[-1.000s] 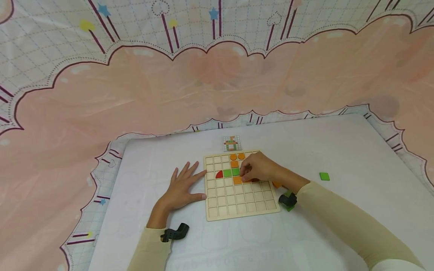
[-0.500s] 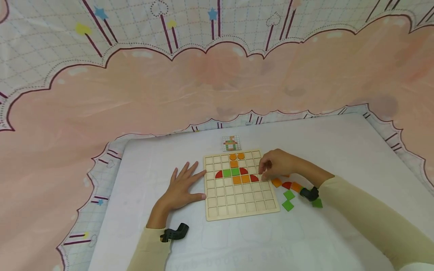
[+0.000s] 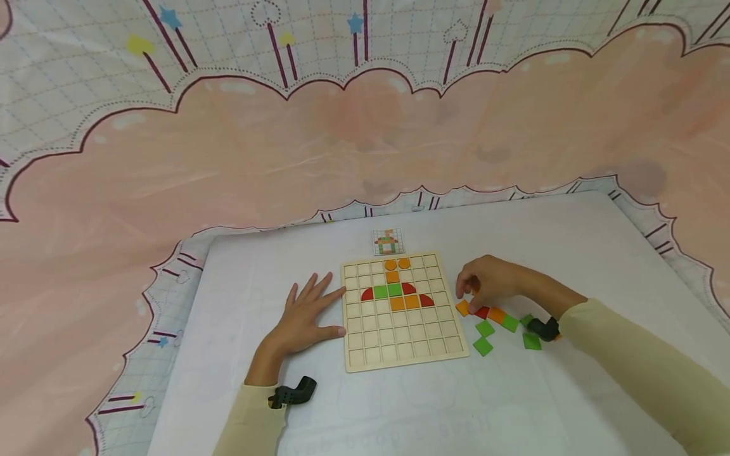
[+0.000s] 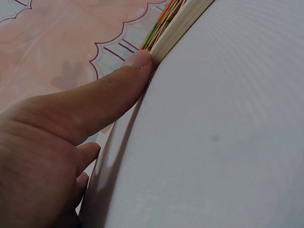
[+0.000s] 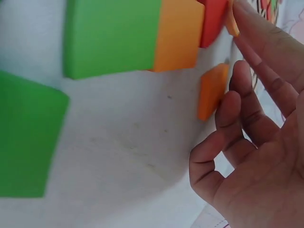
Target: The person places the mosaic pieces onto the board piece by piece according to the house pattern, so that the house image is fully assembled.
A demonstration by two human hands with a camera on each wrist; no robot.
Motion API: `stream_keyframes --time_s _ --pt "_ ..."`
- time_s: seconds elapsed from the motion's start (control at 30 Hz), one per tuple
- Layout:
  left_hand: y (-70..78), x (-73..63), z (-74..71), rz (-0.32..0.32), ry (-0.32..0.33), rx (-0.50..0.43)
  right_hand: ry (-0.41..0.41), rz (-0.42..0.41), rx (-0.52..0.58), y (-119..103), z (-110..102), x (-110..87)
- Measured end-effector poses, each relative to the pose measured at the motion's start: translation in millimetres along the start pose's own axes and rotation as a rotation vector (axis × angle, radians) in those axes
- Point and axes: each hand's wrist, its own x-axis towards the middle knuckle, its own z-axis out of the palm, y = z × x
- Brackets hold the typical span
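My left hand (image 3: 305, 320) lies spread on the white tabletop, a finger and the thumb at the left edge of a wooden grid board (image 3: 393, 345). In the left wrist view the thumb (image 4: 109, 95) touches the board's side. Red quarter-circle pieces (image 3: 426, 300), green squares (image 3: 380, 291), orange squares (image 3: 392, 277) and orange round pieces (image 3: 403, 263) sit in the board's cells. My right hand (image 3: 493, 278) is low over loose pieces right of the board, fingers bent, thumb and forefinger apart. Its thumb is by an orange piece (image 5: 232, 20); contact is unclear. Another orange piece (image 5: 213, 90) lies below the fingers.
A small card with a coloured pattern (image 3: 388, 242) lies behind the board. Loose green squares (image 3: 483, 346), a red piece (image 3: 482, 313) and an orange piece (image 3: 497, 315) lie near my right hand. A patterned cloth (image 3: 365, 145) surrounds the tabletop.
My right hand has moved right, off the board to the loose pieces. Its move uncovers an orange square and two red quarter-circles in the cells. The left hand stays in place.
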Motion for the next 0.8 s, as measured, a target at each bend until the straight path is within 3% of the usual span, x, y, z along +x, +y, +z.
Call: stream_keyframes --time_s 0.47,0.8 --pt "-1.3 0.3 0.1 -0.004 -0.006 -0.007 0.111 -0.015 0.012 10.2 0.3 -1.0" --pt "-2.0 0.6 0.4 -0.018 -0.012 0.002 0.097 0.026 0.073 10.7 -5.4 1.5"
